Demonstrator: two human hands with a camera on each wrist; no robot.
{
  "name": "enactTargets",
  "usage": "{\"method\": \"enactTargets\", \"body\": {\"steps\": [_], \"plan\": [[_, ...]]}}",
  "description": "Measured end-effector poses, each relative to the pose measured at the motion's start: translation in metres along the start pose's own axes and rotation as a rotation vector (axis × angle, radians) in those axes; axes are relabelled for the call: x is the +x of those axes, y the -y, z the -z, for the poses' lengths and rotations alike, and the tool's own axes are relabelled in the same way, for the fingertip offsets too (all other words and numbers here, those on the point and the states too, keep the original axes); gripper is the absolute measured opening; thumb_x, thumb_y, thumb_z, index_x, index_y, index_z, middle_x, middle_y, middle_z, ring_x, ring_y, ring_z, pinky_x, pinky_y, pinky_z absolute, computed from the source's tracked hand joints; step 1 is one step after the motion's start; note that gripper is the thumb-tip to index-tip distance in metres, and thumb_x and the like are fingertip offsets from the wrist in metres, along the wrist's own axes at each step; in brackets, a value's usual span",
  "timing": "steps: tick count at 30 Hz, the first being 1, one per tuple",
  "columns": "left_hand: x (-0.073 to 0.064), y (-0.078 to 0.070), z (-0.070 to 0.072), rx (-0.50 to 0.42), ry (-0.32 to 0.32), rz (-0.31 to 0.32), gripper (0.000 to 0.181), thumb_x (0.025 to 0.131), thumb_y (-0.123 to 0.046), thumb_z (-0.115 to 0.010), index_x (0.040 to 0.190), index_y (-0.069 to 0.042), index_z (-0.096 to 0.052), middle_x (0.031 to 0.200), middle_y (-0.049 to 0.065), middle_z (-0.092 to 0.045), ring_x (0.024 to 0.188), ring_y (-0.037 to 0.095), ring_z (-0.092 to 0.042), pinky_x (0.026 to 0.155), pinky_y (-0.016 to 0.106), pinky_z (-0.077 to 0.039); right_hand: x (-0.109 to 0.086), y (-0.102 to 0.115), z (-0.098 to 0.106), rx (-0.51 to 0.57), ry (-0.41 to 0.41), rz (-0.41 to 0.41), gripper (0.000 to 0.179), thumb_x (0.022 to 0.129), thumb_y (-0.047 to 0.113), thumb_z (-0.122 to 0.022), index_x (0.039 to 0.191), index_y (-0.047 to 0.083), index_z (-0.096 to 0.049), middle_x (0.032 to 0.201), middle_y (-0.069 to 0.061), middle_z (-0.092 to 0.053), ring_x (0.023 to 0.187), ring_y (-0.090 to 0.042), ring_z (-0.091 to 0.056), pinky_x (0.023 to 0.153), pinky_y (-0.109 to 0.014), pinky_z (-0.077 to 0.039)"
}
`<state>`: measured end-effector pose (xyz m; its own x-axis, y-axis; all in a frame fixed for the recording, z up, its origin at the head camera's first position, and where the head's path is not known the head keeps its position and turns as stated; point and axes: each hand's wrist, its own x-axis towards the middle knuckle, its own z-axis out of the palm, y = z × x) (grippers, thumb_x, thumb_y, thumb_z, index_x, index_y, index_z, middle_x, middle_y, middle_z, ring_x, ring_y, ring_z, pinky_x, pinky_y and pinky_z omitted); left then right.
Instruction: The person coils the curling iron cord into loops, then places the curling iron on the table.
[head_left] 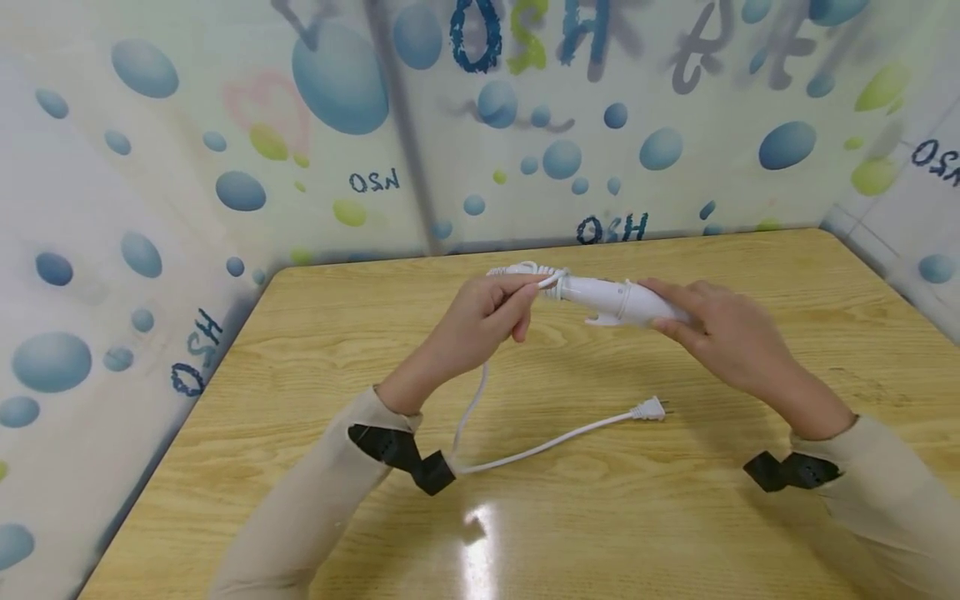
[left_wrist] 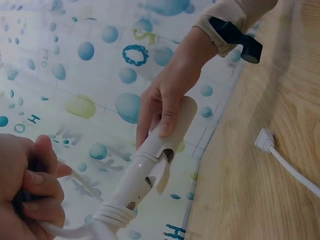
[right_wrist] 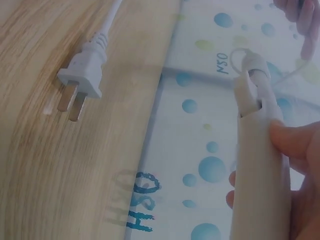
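Note:
A white curling iron (head_left: 600,298) with a small lever on its side is held above the wooden table. My right hand (head_left: 731,337) grips its thick end, thumb and fingers on opposite sides. In the left wrist view, the lever (left_wrist: 163,175) stands out from the body. White power cord (left_wrist: 114,215) is wound in several turns around the other end. There my left hand (head_left: 487,321) pinches the cord between thumb and fingers. From this hand the cord hangs down to the table and bends right, ending in a two-pin plug (head_left: 648,408).
The wooden table (head_left: 337,333) reaches back to a wall covering (head_left: 465,150) printed with blue and green bubbles, which also runs along the left side. Dark blocks (head_left: 435,472) are strapped at both wrists; the left one overlaps the cord's bend in the head view.

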<state>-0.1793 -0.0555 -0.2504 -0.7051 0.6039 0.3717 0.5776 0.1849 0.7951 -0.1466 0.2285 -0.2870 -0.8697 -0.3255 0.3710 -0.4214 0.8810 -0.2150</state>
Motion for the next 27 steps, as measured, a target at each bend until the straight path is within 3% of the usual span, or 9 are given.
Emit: {"method": "enactTargets", "body": {"steps": [10,14,18,21,25,27], "plan": [[-0.008,0.009,-0.001,-0.016,0.142,-0.038,0.033,0.097,-0.005,-0.042,0.129,0.003,-0.05,0.059,0.001,-0.049,0.047,0.014,-0.036,0.044,0.026,-0.03,0.002,0.004,0.008,0.095,-0.166,-0.099,0.046,0.091,0.024,-0.059,0.135,0.017,-0.048,0.103,-0.021,-0.059,0.07,-0.029,-0.052,0.048,-0.036,-0.033],[-0.01,0.013,0.001,0.021,0.141,-0.054,0.033,0.097,-0.004,-0.043,0.129,0.003,-0.05,0.06,0.0,-0.049,0.051,0.013,-0.042,0.047,0.026,-0.033,0.0,0.007,0.012,0.129,-0.188,-0.113,0.046,0.091,0.022,-0.06,0.135,0.017,-0.048,0.109,-0.021,-0.058,0.079,-0.033,-0.053,0.053,-0.04,-0.035],[-0.009,0.023,0.006,0.024,0.142,-0.048,0.035,0.097,-0.003,-0.041,0.132,0.002,-0.047,0.062,0.002,-0.05,0.055,0.013,-0.044,0.05,0.027,-0.035,-0.004,0.008,0.017,0.227,-0.201,-0.134,0.046,0.091,0.021,-0.059,0.135,0.018,-0.048,0.119,-0.021,-0.055,0.088,-0.035,-0.052,0.058,-0.042,-0.034],[-0.005,0.034,0.01,-0.032,0.19,-0.048,0.038,0.098,-0.003,-0.037,0.136,0.001,-0.04,0.065,0.008,-0.048,0.052,0.014,-0.039,0.049,0.026,-0.033,-0.008,0.01,0.022,0.323,-0.204,-0.17,0.045,0.092,0.022,-0.058,0.135,0.025,-0.048,0.125,-0.017,-0.053,0.088,-0.032,-0.05,0.058,-0.034,-0.035],[0.002,0.046,0.013,-0.151,0.283,-0.052,0.041,0.1,-0.003,-0.03,0.141,0.002,-0.03,0.071,0.018,-0.042,0.054,0.017,-0.032,0.052,0.027,-0.03,-0.011,0.016,0.028,0.42,-0.203,-0.203,0.045,0.091,0.02,-0.058,0.133,0.032,-0.049,0.129,-0.011,-0.051,0.085,-0.017,-0.046,0.055,-0.024,-0.035],[0.006,0.05,0.015,-0.199,0.3,-0.044,0.041,0.1,-0.003,-0.029,0.141,0.003,-0.029,0.073,0.017,-0.04,0.058,0.019,-0.031,0.057,0.028,-0.03,-0.012,0.018,0.03,0.45,-0.204,-0.192,0.044,0.091,0.018,-0.058,0.133,0.031,-0.05,0.128,-0.009,-0.052,0.082,-0.013,-0.044,0.054,-0.022,-0.036]]}}
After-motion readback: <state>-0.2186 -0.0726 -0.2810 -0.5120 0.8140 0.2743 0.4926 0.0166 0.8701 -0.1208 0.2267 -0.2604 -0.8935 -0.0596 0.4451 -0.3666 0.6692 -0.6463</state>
